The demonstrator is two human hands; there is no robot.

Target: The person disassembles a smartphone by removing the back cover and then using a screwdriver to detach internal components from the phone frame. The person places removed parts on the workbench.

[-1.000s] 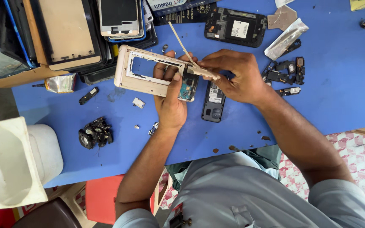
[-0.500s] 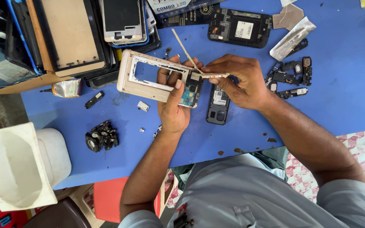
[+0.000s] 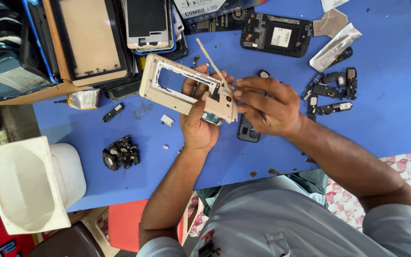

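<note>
Currently, left hand (image 3: 198,124): gold phone frame (image 3: 186,88) clasped from beneath, steadied above table.
Right hand (image 3: 267,103): pinched narrowly on thin stick (image 3: 211,61) at frame's near corner.
Below grip: dark phone part (image 3: 248,131), laid aside.

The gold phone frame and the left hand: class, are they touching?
Touching. The head view shows the left hand wrapped around the gold phone frame, thumb across its front.

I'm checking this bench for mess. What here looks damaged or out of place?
The gold phone frame in the left hand is stripped bare, its middle open. Small black parts lie scattered on the blue table beside the right hand.
</note>
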